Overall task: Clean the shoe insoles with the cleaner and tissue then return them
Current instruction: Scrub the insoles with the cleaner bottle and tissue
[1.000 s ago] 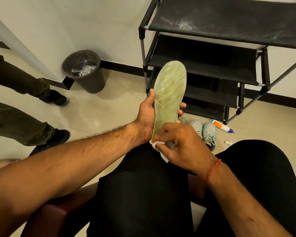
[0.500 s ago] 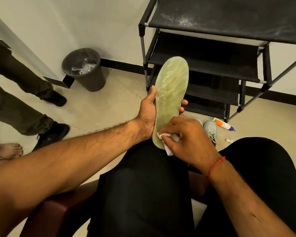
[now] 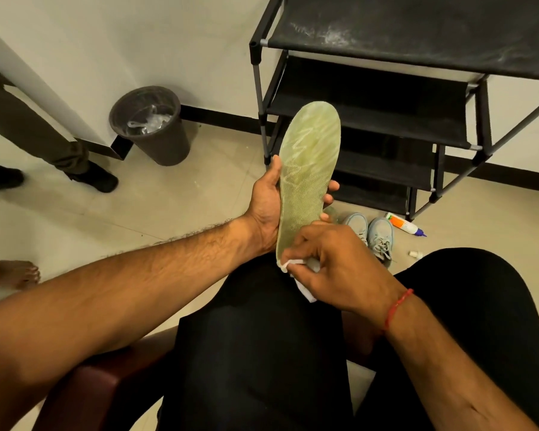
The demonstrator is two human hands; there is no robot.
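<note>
A pale green shoe insole (image 3: 307,169) stands nearly upright over my lap, toe end up. My left hand (image 3: 266,209) grips its middle from behind, thumb on the left edge and fingertips showing on the right edge. My right hand (image 3: 333,262) is closed on a crumpled white tissue (image 3: 293,265) and presses it against the insole's heel end. A pair of light blue-grey sneakers (image 3: 372,234) sits on the floor beyond my knees. The cleaner bottle (image 3: 403,223), white with an orange label and blue tip, lies on the floor right of the shoes.
A black shoe rack (image 3: 417,88) stands against the wall ahead. A dark waste bin (image 3: 151,126) with plastic inside sits at the left. Another person's legs and dark shoes (image 3: 97,178) are at far left, with a bare foot (image 3: 16,273) below. A small white cap (image 3: 414,254) lies on the floor.
My right hand slid the tissue down and left along the insole's heel end. The insole shifted slightly up and right. The person at left stepped further away.
</note>
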